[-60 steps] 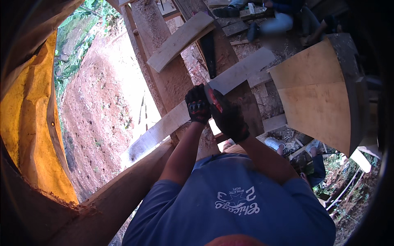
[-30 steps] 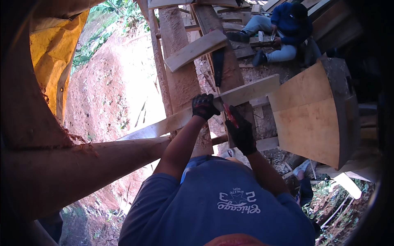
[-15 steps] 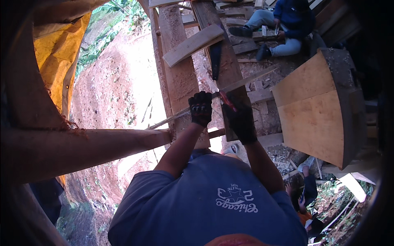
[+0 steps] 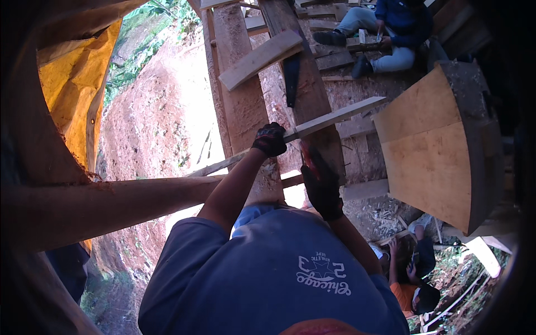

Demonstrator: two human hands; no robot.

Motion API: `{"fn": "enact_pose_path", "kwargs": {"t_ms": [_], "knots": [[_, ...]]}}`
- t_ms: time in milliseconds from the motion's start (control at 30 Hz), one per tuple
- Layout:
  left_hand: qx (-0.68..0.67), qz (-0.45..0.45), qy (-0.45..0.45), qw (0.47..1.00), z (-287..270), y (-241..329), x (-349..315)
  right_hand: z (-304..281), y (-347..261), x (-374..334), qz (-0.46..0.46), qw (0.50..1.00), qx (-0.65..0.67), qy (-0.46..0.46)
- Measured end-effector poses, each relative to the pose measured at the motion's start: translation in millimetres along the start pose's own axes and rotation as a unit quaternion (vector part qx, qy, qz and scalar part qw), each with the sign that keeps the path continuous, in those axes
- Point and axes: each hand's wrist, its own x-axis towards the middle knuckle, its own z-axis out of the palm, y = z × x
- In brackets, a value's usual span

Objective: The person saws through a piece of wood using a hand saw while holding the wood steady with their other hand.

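Observation:
My left hand, in a black glove, is closed round a long thin wooden strip that lies slantwise across two planks. My right hand, also gloved in black, is wrapped round the red handle of what looks like a hand saw. Its thin blade, seen nearly edge-on, meets the strip just right of my left hand. Beneath the strip runs the right-hand plank; the left-hand plank is strewn with sawdust. My right hand's fingers are partly blurred.
A short board lies across both planks, with a dark tapering blade beside it. Right of me stands a large curved wooden panel. One person sits at the far right, another at the lower right. A thick beam juts in from the left.
My right hand has drawn back toward my body with the tool. The strip's right part has turned and shows a broader, paler face; my left hand has rolled over slightly.

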Motion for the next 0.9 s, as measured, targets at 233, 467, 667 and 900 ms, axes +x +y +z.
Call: {"fn": "enact_pose_path", "kwargs": {"t_ms": [233, 467, 667, 900], "knots": [[-0.025, -0.029, 0.061, 0.997, 23, 9, -10, 12, -23, 23, 0.136, 0.984, -0.115, -0.006], [-0.033, -0.027, 0.112, 0.993, 31, 21, -18, -10, -6, 45, 0.020, 0.973, -0.227, -0.048], [-0.027, -0.027, 0.143, 0.989, 36, 22, -20, 6, -17, 70, -0.028, 0.993, -0.115, 0.013], [0.000, 0.026, 0.315, 0.949, 64, 19, -23, -9, -7, 101, -0.076, 0.958, -0.253, -0.111]]}}
